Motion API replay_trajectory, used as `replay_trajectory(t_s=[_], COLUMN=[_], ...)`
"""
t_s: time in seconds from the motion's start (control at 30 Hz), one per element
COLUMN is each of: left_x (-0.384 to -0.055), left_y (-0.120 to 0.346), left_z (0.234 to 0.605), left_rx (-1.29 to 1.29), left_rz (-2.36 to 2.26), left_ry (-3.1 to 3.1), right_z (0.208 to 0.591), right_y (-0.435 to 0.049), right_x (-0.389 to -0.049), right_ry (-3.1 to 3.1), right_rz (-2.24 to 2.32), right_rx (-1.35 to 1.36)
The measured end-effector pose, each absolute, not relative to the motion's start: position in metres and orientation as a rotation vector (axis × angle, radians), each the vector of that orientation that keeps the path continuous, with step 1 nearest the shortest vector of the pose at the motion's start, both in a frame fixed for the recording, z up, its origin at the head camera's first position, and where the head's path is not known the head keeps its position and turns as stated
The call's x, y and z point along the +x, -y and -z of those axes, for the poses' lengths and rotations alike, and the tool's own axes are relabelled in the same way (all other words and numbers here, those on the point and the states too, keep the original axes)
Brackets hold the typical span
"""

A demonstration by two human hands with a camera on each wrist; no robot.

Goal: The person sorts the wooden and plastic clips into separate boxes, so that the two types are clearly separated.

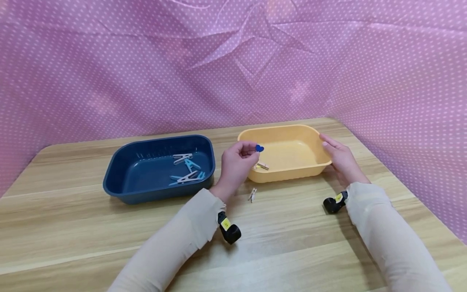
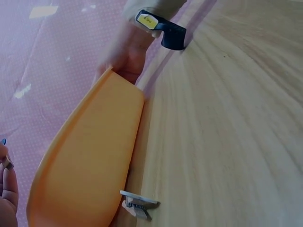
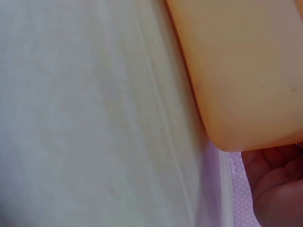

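Observation:
My left hand (image 1: 236,163) pinches a small wooden clothespin (image 2: 7,162) with a blue heart (image 1: 259,148) on it, over the left end of a yellow basin (image 1: 292,174). At the basin's right end my right hand (image 1: 341,159) grips the rim, thumb on top and the other fingers round the outside wall. Inside the basin, near its front left corner, lies a wooden clothespin (image 1: 263,165) beside a bit of yellow, partly hidden by the front rim. Another small wooden clothespin (image 1: 253,195) rests on the table in front of the basin.
To the left stands a dark blue basin (image 1: 127,196) with several light blue and whitish plastic clothespins (image 1: 187,177) toward its right side. Both basins are on a wooden table (image 1: 288,243). Pink dotted cloth (image 1: 182,81) hangs behind and at the sides.

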State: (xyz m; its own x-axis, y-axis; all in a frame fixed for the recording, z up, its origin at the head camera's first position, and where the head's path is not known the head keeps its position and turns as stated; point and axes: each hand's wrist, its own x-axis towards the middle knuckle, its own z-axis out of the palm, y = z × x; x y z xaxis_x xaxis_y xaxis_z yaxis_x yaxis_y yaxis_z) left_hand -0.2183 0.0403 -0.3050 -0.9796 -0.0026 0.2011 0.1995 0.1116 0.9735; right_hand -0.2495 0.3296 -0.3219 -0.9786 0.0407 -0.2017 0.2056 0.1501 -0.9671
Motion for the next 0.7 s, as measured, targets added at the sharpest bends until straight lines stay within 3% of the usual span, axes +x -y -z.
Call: replay_trajectory(t_s=[0.7], left_x=[-0.233], left_y=[-0.052], left_z=[0.295], left_rx=[-0.149], left_rz=[1.970], left_ry=[2.225], right_z=[0.323], right_y=[-0.330], right_x=[-0.251], right_ry=[-2.222], right_rz=[2.006], right_rx=[0.287])
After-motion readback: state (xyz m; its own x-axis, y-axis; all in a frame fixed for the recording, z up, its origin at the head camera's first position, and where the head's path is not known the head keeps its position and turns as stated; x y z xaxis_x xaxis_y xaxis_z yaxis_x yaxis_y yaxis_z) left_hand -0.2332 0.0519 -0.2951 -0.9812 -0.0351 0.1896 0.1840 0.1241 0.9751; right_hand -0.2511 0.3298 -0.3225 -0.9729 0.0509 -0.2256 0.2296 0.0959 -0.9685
